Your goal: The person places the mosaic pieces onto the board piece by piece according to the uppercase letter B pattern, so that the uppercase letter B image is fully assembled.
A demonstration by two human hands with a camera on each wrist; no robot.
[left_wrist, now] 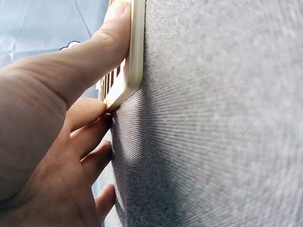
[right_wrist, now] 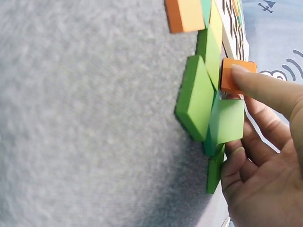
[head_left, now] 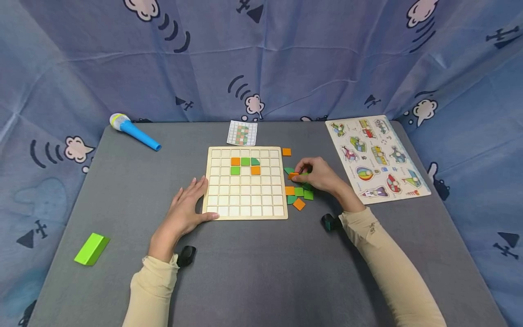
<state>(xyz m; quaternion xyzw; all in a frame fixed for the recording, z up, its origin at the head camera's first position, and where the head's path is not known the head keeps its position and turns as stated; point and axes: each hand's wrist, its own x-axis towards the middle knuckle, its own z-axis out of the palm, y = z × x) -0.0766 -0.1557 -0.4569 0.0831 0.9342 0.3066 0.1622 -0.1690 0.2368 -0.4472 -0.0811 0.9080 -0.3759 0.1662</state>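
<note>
A pale wooden grid board [head_left: 253,200] lies on the table, with orange, green and teal pieces set in its upper cells. My left hand [head_left: 185,210] rests at the board's near left corner, thumb on the rim and fingers spread along the side. Right of the board, my right hand [head_left: 321,175] pinches an orange square tile [right_wrist: 227,81], its thumb pressed on the face. Below that tile is a light green tile [right_wrist: 230,119] near the curled fingers. Around the hand lie loose green tiles [head_left: 308,195] and orange tiles [head_left: 299,204], some overlapping.
Behind the board lies a small pattern card [head_left: 242,133]. A picture puzzle board [head_left: 377,159] lies at the right. A toy microphone [head_left: 136,132] is at the back left, and a green block [head_left: 91,249] at the front left. A patterned cloth [head_left: 212,59] hangs behind.
</note>
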